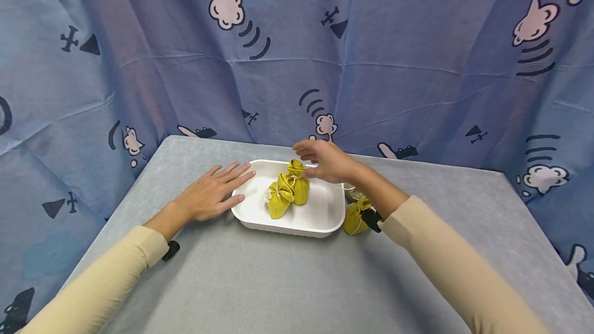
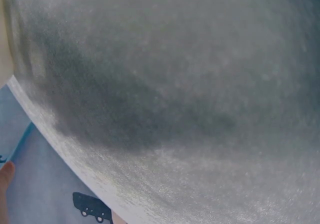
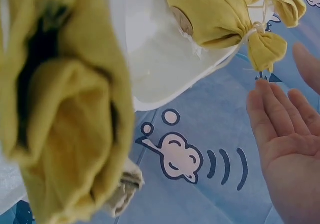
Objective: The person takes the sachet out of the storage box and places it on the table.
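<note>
- A yellow pouch (image 3: 65, 109) fills the near side of the right wrist view; it lies outside the tray (image 1: 320, 215), under the right forearm, behind the fingers.
- The right hand (image 1: 327, 161) hovers over the tray's far rim, fingers loosely spread and holding nothing; a tied pouch (image 1: 298, 182) stands upright just below and left of the fingertips, neck up.
- A second pouch (image 1: 280, 199) leans against it, farther from those fingers and nearer the left hand.
- The left hand (image 1: 211, 195) lies flat on the table (image 1: 278, 282), fingers straight, their tips touching the tray's left rim.
- Nothing lies between the right fingers and the pouch neck.
</note>
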`<state>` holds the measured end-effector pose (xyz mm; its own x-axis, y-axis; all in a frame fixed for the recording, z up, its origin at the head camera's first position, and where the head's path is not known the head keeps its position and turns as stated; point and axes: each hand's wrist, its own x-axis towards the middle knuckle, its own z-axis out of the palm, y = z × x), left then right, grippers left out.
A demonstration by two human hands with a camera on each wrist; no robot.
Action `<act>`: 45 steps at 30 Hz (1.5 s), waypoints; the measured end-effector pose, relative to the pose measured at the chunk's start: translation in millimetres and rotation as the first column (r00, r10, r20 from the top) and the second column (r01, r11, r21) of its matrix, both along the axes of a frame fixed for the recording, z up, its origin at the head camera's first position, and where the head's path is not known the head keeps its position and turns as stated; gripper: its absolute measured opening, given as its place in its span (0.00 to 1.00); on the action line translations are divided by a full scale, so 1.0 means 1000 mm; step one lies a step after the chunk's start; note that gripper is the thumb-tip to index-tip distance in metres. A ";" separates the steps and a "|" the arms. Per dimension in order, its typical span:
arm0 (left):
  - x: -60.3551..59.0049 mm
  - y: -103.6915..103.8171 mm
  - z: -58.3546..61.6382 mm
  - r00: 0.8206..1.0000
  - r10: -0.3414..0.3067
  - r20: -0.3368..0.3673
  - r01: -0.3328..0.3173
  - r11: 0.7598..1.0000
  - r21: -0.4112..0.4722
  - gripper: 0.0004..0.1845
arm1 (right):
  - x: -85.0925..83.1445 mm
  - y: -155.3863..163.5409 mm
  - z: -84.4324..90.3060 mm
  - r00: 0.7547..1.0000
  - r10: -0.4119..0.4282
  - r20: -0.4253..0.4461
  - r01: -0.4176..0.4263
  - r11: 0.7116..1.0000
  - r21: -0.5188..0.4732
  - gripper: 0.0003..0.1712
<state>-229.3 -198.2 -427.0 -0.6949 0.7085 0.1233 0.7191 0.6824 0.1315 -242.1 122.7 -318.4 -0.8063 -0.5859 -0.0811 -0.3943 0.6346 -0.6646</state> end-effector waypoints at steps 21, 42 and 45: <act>0.000 0.000 0.000 0.999 0.015 0.035 -0.015 1.000 -0.016 0.34 | -0.007 -0.018 -0.021 0.998 -0.018 0.065 0.009 0.990 0.141 0.39; 0.000 -0.001 -0.001 0.999 0.017 0.035 -0.016 1.000 -0.008 0.34 | -0.003 -0.023 -0.028 0.998 -0.054 -0.027 0.058 0.985 0.163 0.29; 0.000 -0.001 -0.001 0.999 0.017 0.038 -0.016 1.000 -0.007 0.34 | -0.003 -0.022 -0.027 0.997 -0.064 -0.037 0.070 0.983 0.169 0.29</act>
